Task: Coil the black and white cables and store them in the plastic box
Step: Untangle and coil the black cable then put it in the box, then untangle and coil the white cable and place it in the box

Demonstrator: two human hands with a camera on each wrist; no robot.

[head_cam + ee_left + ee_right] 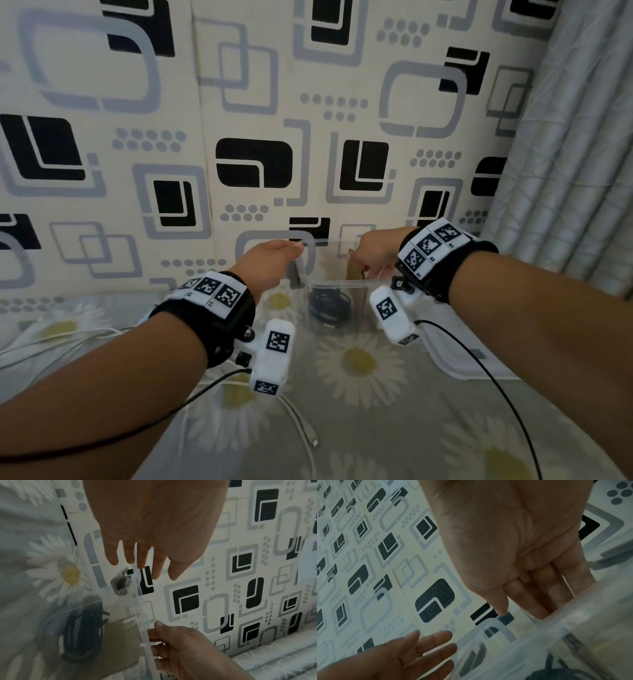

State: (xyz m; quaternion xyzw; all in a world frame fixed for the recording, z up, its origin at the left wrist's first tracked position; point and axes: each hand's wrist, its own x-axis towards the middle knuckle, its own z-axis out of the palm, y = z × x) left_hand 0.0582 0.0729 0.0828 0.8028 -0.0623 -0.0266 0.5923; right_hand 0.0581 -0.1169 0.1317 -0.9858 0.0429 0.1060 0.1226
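Note:
A clear plastic box point(349, 283) stands on the bed by the wall with a coiled black cable point(329, 308) inside it, which shows through the plastic point(82, 628). Its clear lid point(329, 241) stands upright above the box. My right hand point(373, 250) pinches the lid's edge point(145, 635), thumb in front and fingers behind point(539, 601). My left hand point(270, 260) touches the lid's other end with straight fingers point(142, 561) and holds nothing. A white cable point(301, 425) lies loose on the sheet near me.
The patterned wall point(253, 164) rises right behind the box. A grey latch point(294, 274) hangs at the box's left end. More white cable point(51, 342) trails off at the left. A flat white tray-like thing point(462, 363) lies to the right, beside a curtain point(565, 171).

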